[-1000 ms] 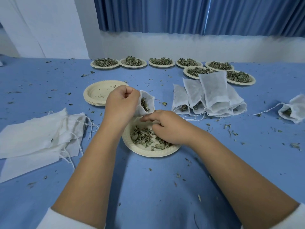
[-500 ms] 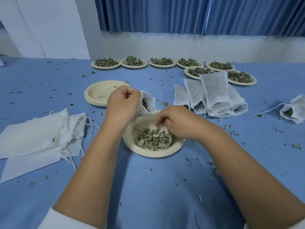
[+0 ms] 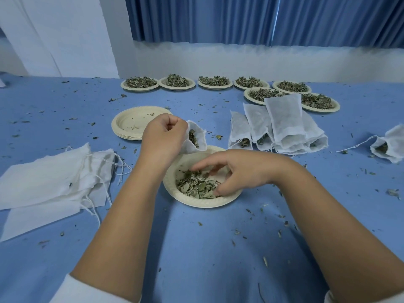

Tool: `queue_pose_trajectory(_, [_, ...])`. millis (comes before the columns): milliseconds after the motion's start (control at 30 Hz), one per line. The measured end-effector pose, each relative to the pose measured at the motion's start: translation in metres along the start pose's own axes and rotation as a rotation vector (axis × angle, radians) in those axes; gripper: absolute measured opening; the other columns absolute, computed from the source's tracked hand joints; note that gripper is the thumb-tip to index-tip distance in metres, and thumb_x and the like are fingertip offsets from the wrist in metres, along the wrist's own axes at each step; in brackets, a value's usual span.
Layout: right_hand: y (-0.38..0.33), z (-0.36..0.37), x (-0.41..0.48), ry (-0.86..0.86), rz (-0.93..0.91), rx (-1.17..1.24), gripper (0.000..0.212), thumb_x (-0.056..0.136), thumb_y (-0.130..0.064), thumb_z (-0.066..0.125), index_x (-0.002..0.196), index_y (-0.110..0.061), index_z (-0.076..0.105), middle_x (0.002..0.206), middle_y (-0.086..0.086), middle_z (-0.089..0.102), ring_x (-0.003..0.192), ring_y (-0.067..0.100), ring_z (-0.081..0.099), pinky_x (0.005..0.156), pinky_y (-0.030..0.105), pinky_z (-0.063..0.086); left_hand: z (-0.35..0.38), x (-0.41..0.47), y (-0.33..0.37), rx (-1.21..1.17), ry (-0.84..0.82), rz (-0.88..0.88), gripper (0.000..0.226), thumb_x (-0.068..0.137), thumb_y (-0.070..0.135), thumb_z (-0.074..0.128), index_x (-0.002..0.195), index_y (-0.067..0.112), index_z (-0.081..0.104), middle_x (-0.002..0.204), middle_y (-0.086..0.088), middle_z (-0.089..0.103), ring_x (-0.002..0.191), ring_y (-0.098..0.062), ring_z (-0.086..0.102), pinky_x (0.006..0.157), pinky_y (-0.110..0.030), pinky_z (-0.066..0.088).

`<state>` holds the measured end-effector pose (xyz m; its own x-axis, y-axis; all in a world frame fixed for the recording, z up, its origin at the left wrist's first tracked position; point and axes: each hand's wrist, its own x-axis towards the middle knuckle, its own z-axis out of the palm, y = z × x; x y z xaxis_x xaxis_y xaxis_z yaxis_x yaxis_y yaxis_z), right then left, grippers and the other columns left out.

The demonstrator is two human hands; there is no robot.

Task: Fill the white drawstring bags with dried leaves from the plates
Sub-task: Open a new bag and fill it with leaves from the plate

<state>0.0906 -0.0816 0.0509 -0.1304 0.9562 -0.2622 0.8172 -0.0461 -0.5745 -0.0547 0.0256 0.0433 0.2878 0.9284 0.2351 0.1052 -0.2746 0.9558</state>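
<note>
In the head view, the right hand (image 3: pixel 238 171) has dropped since the earlier frame. Its fingers now spread loosely over the dried leaves (image 3: pixel 196 186) in the plate (image 3: pixel 172 190) at frame centre, touching them. The left hand (image 3: pixel 162 138) still pinches the white drawstring bag (image 3: pixel 196 138) above the plate's far rim. The bag's mouth faces right and its long axis is hidden.

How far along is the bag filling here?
Done: a pile of filled bags right of centre, a lone bag far right, and a stack of emptied plates. In hand: the left hand holds a part-filled bag open while the right hand reaches into the leaves on the near plate. Left: seven full plates, flat empty bags.
</note>
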Motion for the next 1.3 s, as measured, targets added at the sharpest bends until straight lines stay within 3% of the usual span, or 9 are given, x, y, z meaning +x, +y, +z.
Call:
queue_pose_trajectory(100, [-0.003,0.009,0.008,0.046,-0.049,-0.047,0.062,0.081,-0.022,0.078,0.134,-0.043,0.053,0.125,-0.024,0.050,0.117,0.003,0.051,0.094,0.019,0.044,0.000,0.000,0.000,-0.005,-0.002,0.003,0.021,0.086,0.015,0.057,0.066,0.022,0.056,0.044,0.017,0.048,0.043,-0.001,0.041,0.051,-0.022,0.035])
queue_pose_trajectory(200, [-0.004,0.016,0.013,0.087,-0.091,-0.037,0.063,0.081,-0.024,0.079,0.136,-0.040,0.053,0.145,-0.011,0.040,0.132,0.008,0.041,0.111,0.024,0.033,0.001,0.001,0.000,-0.004,0.002,0.003,0.022,0.086,0.015,0.057,0.066,0.022,0.056,0.045,0.017,0.048,0.044,-0.001,0.041,0.052,-0.023,0.036])
queue_pose_trajectory(267, [-0.005,0.018,0.015,0.093,-0.139,-0.046,0.060,0.082,-0.024,0.077,0.136,-0.039,0.054,0.152,-0.012,0.033,0.131,-0.007,0.035,0.105,0.013,0.030,0.001,0.001,0.000,-0.001,0.003,0.002,0.022,0.087,0.015,0.058,0.066,0.023,0.056,0.045,0.017,0.049,0.044,-0.001,0.042,0.052,-0.023,0.036])
queue_pose_trajectory(367, [-0.006,0.022,0.018,0.096,-0.242,-0.066,0.053,0.084,-0.016,0.075,0.134,-0.027,0.059,0.147,-0.009,0.043,0.098,-0.031,0.038,0.082,-0.004,0.027,0.001,0.001,0.000,-0.002,-0.007,0.007,0.022,0.086,0.015,0.058,0.065,0.023,0.056,0.045,0.017,0.048,0.043,-0.001,0.041,0.052,-0.023,0.035])
queue_pose_trajectory(500, [-0.009,0.026,0.022,0.119,-0.256,-0.123,0.043,0.086,-0.018,0.073,0.128,-0.026,0.065,0.139,-0.010,0.054,0.120,-0.006,0.042,0.096,0.002,0.028,0.001,0.001,-0.001,0.007,-0.008,0.008,0.022,0.086,0.015,0.057,0.065,0.022,0.056,0.047,0.017,0.049,0.043,-0.001,0.041,0.051,-0.022,0.035])
queue_pose_trajectory(600, [-0.010,0.027,0.023,0.134,-0.233,-0.111,0.036,0.087,-0.019,0.072,0.122,-0.023,0.069,0.132,-0.008,0.060,0.124,0.005,0.049,0.108,0.025,0.034,0.000,0.001,-0.001,0.009,-0.010,0.010,0.023,0.085,0.015,0.057,0.063,0.023,0.056,0.048,0.017,0.049,0.045,-0.002,0.041,0.052,-0.023,0.035])
queue_pose_trajectory(1100, [-0.013,0.035,0.024,0.300,-0.209,0.047,0.022,0.081,-0.009,0.074,0.099,-0.022,0.079,0.099,-0.006,0.073,0.092,0.010,0.064,0.086,0.033,0.049,-0.001,0.002,-0.001,0.005,0.010,0.009,0.022,0.085,0.016,0.058,0.065,0.022,0.056,0.048,0.017,0.049,0.045,-0.001,0.041,0.052,-0.021,0.036])
queue_pose_trajectory(1233, [-0.006,0.025,0.020,0.358,-0.167,0.208,0.023,0.079,-0.011,0.077,0.092,-0.030,0.078,0.078,-0.004,0.072,0.050,0.005,0.053,0.056,0.024,0.049,-0.002,0.003,-0.002,0.007,0.033,0.005,0.021,0.086,0.017,0.058,0.066,0.023,0.056,0.047,0.018,0.048,0.045,-0.001,0.041,0.052,-0.021,0.036])
queue_pose_trajectory(1300, [-0.002,0.017,0.016,0.382,-0.160,0.301,0.024,0.079,-0.010,0.077,0.089,-0.032,0.077,0.067,-0.005,0.069,0.047,0.001,0.050,0.054,0.016,0.045,-0.004,0.004,-0.002,0.015,0.070,0.011,0.022,0.087,0.018,0.058,0.066,0.024,0.056,0.050,0.019,0.050,0.046,0.002,0.042,0.051,-0.017,0.040])
